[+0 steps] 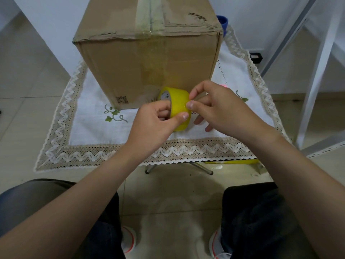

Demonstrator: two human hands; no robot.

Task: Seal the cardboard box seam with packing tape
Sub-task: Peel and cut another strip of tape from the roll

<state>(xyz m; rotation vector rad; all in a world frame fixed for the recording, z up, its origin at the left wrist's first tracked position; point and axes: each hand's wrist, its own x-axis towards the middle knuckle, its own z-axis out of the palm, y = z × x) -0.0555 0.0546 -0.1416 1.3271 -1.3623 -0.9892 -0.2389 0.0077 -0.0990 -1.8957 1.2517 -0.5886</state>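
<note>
Head view. Gripping yellow tape roll (179,101) with left hand (155,119), fingers through core, thumb on outer face. Pinching roll's rim with right hand (221,107), thumb and forefinger. Just behind: cardboard box (130,68), flaps closed, contents hidden, on lace-edged tablecloth (89,116).

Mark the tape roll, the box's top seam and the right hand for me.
yellow tape roll (178,99): head view, on its outer yellow band.
cardboard box seam (150,17): head view, on the top centre line.
right hand (222,107): head view, on the back of the hand.
</note>
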